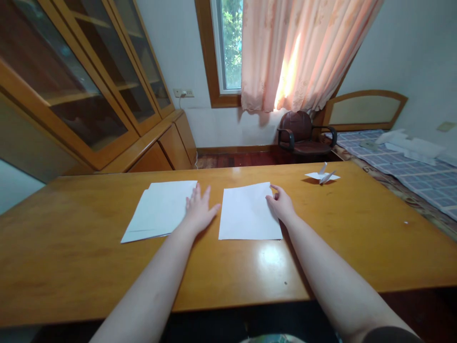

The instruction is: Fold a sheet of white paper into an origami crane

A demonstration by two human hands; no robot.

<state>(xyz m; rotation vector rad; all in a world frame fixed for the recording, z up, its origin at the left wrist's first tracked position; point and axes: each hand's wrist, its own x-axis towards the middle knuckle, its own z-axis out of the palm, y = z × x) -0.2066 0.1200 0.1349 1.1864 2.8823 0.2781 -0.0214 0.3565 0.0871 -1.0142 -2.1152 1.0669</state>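
A white sheet of paper [246, 214], close to square, lies flat on the wooden table [214, 281] in front of me. My right hand [283, 204] pinches its right edge near the upper corner, thumb on top. To the left rests a small stack of white paper [159, 209], its sheets slightly out of line. My left hand [200, 209] has its fingers spread, with the fingertips over the stack's right edge and the thumb pointing toward the single sheet. Farther off at the right stands a folded paper crane [323, 176].
A glass-door cabinet [107, 95] rises beyond the table's left side. Past the far edge are a brown office chair [302, 133] and a curtained window [232, 43]. A bed [410, 157] with a checked cover is at the right. A tiny white scrap [406, 222] lies on the table.
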